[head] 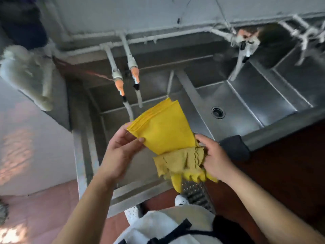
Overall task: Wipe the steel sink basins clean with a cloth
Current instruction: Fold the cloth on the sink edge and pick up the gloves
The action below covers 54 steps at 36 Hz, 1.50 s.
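While the person stands on a reddish tiled floor [44, 205] with white shoes [181, 199] showing below a pale apron [167, 224], a long steel sink [281, 131] runs ahead against a grey wall [123, 13]. Nearest the cloth, the front rim of the sink carries a dark corner pad [235, 148]. A folded yellow cloth [163, 127] is held in the air in front of the sink, over the edge of its left basin [112, 120]. The left hand [121, 152] pinches the cloth's left edge, thumb on top and fingers curled beneath. The right hand [214, 159] grips the bunched, frayed lower end of the cloth, its fingers curled round the folds. Right of the cloth lies the middle basin, its round drain [218, 112] open in the floor. Beyond the cloth, two taps with orange handles [119, 85] hang from white pipes [123, 43] over the left basin. Farther right, another tap [244, 50] hangs over the middle basin.
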Tool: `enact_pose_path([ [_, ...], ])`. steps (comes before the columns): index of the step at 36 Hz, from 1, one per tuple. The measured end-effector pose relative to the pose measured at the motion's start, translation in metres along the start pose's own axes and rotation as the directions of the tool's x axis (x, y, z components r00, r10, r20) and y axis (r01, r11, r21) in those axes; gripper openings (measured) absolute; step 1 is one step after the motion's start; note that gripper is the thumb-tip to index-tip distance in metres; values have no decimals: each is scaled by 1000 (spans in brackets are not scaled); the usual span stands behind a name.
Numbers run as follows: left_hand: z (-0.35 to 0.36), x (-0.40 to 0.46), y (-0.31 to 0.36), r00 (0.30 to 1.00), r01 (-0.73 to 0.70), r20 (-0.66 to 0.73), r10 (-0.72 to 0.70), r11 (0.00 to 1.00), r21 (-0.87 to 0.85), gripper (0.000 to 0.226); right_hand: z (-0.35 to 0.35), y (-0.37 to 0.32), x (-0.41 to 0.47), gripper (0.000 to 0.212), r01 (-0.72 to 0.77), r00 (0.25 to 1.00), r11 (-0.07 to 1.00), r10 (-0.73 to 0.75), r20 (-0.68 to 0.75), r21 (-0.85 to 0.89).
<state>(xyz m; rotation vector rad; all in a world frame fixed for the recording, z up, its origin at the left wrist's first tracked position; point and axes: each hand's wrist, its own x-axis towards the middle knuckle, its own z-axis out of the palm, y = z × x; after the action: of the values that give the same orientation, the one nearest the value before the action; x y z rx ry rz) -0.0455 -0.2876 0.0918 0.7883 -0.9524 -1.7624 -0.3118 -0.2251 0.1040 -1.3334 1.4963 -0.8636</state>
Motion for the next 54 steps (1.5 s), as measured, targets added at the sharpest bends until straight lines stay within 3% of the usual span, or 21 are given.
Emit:
enact_pose_path([
  [5,83,26,-42,986,147,67,-155,983,111,39,-76,32,-30,57,-50,994,995,58,-98,82],
  [8,125,42,-59,976,188,79,-203,968,166,41,-121,50,-40,57,-81,992,984,95,-85,156],
  [12,166,79,-70,974,195,78,-214,960,201,40,-173,61,-28,41,-208,977,872,168,129,443],
  [14,178,109,-78,974,205,53,-221,956,209,39,-194,73,-4,30,-293,955,822,221,201,489],
  [16,184,143,-97,969,243,-28,-244,937,251,37,-206,95,27,25,-372,928,828,323,185,419],
  [18,184,172,-129,934,352,-174,-312,886,301,38,-210,125,55,19,-428,904,883,419,89,193],
  [20,178,184,-166,831,538,-356,-428,782,315,43,-210,155,76,20,-458,888,879,460,-19,-135],
  [22,173,180,-197,722,678,-489,-490,643,356,47,-208,177,89,19,-462,881,830,469,-56,-311],
  [24,170,165,-220,709,700,-510,-486,570,430,47,-208,192,97,22,-443,887,805,457,-64,-395],
  [28,183,126,-240,743,665,-466,-480,605,438,46,-207,201,95,17,-369,917,800,396,-46,-473],
  [32,202,109,-244,785,613,-467,-407,613,498,59,-204,204,83,50,-361,930,816,348,-115,-451],
  [35,213,117,-244,797,604,-464,-388,517,607,48,-200,203,80,56,-384,923,824,359,-140,-418],
  [40,221,133,-243,718,695,-562,-410,404,594,52,-195,197,78,57,-429,903,800,390,-179,-419],
  [44,220,137,-239,666,739,-612,-426,483,469,42,-194,191,77,45,-468,884,804,428,-189,-366],
  [47,217,135,-234,712,691,-578,-399,546,474,40,-197,191,79,36,-506,862,844,484,-152,-178],
  [51,214,123,-232,714,676,-548,-436,635,375,29,-204,189,83,36,-569,822,819,567,45,75],
  [54,211,110,-236,652,696,-579,-490,690,200,17,-208,190,80,29,-567,819,823,562,120,20],
])
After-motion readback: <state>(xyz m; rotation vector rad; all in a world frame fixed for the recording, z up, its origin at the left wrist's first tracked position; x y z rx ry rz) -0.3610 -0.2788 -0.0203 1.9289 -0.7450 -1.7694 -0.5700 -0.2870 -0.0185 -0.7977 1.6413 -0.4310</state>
